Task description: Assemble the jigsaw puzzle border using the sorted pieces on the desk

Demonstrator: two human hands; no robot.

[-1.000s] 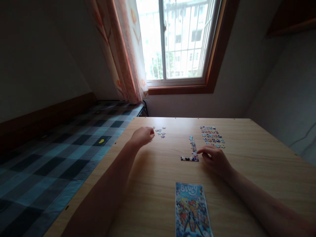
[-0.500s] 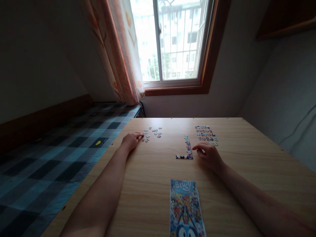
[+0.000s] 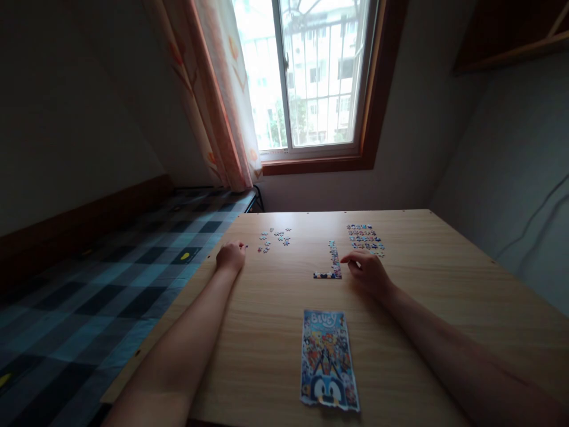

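Observation:
My left hand (image 3: 230,256) is closed in a pinch at the table's left side, with a small dark puzzle piece (image 3: 246,246) at its fingertips. Just right of it lie loose puzzle pieces (image 3: 279,235), scattered. An L-shaped joined strip of puzzle pieces (image 3: 334,261) lies mid-table. Beside its right edge rests my right hand (image 3: 367,270), index finger stretched toward the strip, the other fingers loosely curled, and nothing visible in it. Beyond that hand, more puzzle pieces (image 3: 364,236) are laid out in several rows; the nearest are close to its knuckles.
A Bluey picture sheet (image 3: 328,362) lies flat near the front of the wooden table (image 3: 267,332). On the left stands a bed with a checked cover (image 3: 133,261). Behind the table are a curtain (image 3: 222,118) and a window (image 3: 320,89).
My left hand has drawn back left from the loose pieces, a piece now at its fingertips. My right hand stays beside the strip. The view has shifted slightly, showing the whole picture sheet.

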